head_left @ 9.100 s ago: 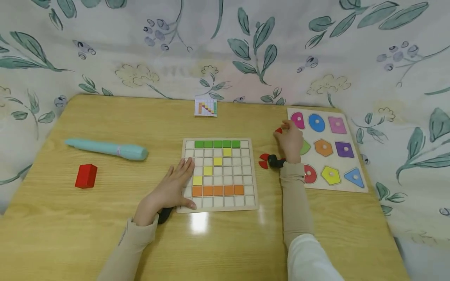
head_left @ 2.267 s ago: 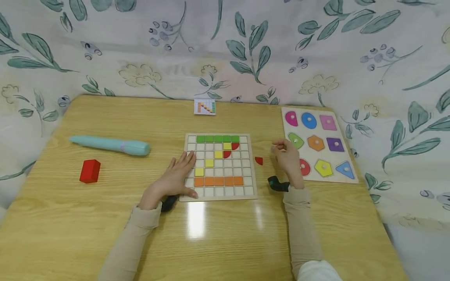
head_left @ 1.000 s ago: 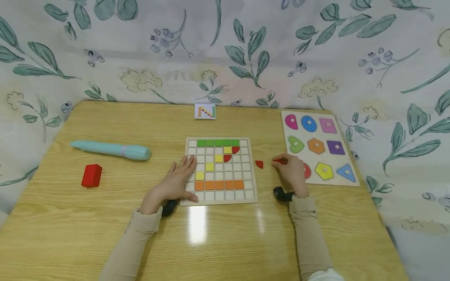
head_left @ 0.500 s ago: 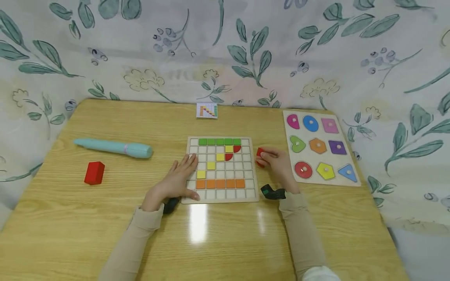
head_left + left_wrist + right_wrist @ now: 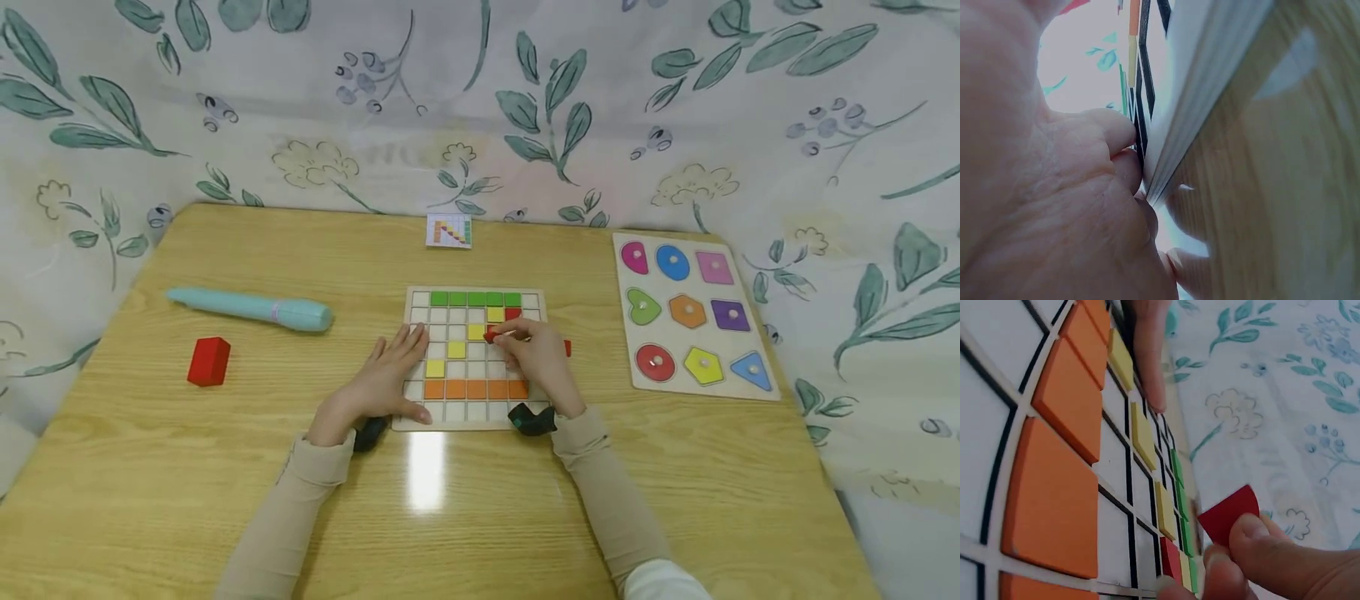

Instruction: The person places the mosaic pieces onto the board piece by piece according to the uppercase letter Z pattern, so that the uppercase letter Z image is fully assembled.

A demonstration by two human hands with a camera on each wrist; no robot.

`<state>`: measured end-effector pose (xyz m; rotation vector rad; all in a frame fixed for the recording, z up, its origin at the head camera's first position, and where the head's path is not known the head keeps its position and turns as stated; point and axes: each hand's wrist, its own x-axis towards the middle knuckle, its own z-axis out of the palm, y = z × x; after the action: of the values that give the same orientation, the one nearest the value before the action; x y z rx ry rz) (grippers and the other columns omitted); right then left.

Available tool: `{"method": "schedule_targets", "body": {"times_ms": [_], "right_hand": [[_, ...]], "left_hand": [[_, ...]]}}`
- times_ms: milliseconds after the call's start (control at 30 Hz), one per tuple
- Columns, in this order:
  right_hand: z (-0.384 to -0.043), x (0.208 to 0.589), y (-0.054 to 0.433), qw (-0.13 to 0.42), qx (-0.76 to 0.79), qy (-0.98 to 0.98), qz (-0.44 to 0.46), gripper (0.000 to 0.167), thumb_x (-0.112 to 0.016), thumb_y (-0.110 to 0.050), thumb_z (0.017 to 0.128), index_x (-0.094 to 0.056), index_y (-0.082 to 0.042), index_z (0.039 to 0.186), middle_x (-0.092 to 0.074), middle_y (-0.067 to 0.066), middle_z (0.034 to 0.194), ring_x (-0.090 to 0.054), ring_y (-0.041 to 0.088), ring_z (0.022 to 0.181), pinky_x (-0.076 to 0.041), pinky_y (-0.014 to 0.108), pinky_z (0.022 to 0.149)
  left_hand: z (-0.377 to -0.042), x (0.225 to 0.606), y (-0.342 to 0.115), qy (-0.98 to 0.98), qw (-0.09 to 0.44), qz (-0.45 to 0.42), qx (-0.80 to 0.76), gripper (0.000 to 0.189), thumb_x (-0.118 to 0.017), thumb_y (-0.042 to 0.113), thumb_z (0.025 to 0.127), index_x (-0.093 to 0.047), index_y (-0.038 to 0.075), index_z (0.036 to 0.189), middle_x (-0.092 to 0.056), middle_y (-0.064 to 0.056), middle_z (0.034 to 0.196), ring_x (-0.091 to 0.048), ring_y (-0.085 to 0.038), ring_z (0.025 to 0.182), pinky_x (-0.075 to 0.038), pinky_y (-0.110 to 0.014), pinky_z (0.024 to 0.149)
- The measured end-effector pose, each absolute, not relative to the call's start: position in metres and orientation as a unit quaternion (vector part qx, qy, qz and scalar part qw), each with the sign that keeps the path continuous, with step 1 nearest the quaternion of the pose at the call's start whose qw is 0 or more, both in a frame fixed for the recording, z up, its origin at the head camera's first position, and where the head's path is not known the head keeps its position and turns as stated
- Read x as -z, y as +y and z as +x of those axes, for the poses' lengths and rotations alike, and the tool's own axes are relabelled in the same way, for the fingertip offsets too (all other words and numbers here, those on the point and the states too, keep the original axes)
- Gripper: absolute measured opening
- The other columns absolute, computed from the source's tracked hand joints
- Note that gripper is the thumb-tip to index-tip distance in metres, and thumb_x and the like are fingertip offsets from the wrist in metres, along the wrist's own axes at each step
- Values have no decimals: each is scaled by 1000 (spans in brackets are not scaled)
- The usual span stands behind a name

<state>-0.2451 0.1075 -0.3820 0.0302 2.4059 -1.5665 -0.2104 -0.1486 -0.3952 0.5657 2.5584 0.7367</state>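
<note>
My right hand [image 5: 536, 354] pinches a red quarter-circle piece [image 5: 1235, 515] between thumb and fingers, held over the right half of the white grid board [image 5: 455, 412]. My left hand [image 5: 382, 379] rests spread over the board's left edge, with the thumb near its front corner. On the board lie a row of green squares [image 5: 476, 298], a diagonal of yellow squares [image 5: 456, 350] and a row of orange squares [image 5: 455, 389]. Red pieces [image 5: 513, 313] sit beside the upper yellow squares, partly covered by my right hand. Another red piece [image 5: 567, 347] lies on the table just right of the board.
A small pattern card [image 5: 449, 231] is at the table's back edge. To the right lies a knob puzzle board [image 5: 716, 337] with several coloured shapes. A light-blue pen-shaped object [image 5: 251, 308] and a red block [image 5: 209, 362] are at the left.
Two red pieces were placed beside the upper yellow squares. My right hand then picked up another red piece and moved left with it over the board. The left hand stays on the board.
</note>
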Motion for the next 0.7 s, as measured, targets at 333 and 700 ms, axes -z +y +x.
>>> {"method": "schedule_targets", "body": {"times_ms": [333,700], "right_hand": [[-246,383,88,160,506,846,-49,17,-67,-20,92,-72,-5,94,-74,9,81,-62,12,57,-53,21,53],[-248,389,72,133,448,883,-41,13,-69,-15,90,-61,-5,93,-66,6,72,-57,13,58,-42,19,50]], "left_hand": [[-211,391,-150,921,211,199,-262,128,-85,45,65,-4,3,155,5,-14,164,11,-34,151,8,-59,119],[-210,392,-150,919,212,197,-268,128,-84,46,64,-4,3,155,4,-14,164,10,-33,151,6,-59,120]]}}
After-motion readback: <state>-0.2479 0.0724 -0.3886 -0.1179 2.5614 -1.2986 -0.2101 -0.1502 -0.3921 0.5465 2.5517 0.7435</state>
